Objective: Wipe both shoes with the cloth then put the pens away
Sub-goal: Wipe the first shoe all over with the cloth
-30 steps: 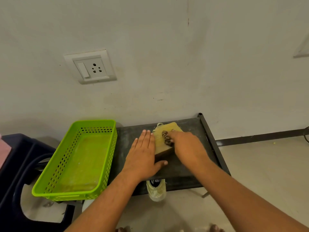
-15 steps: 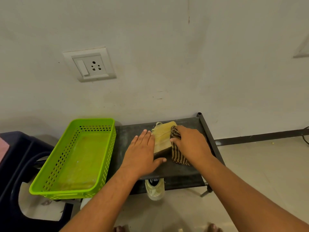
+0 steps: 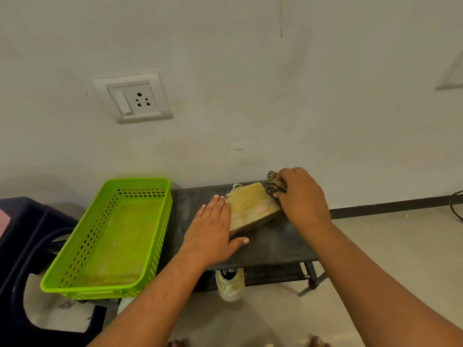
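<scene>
At far end of shoe (image 3: pixel 250 209), right hand (image 3: pixel 303 199) clutches striped cloth (image 3: pixel 273 182), shifted there from near flank (wipe progressing). Left of grip, left hand (image 3: pixel 210 231) flat, bracing shoe.

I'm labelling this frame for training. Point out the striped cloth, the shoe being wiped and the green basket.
striped cloth (image 3: pixel 272 182), head view, bunched end nearest the wall
shoe (image 3: pixel 250 206), head view, middle of its yellowish surface
green basket (image 3: pixel 137 182), head view, far rim

The right hand (image 3: pixel 304 199) hides most of the striped brown cloth (image 3: pixel 272 182). The black metal shelf (image 3: pixel 275 246) half-covers a pale sneaker (image 3: pixel 230 288).
</scene>
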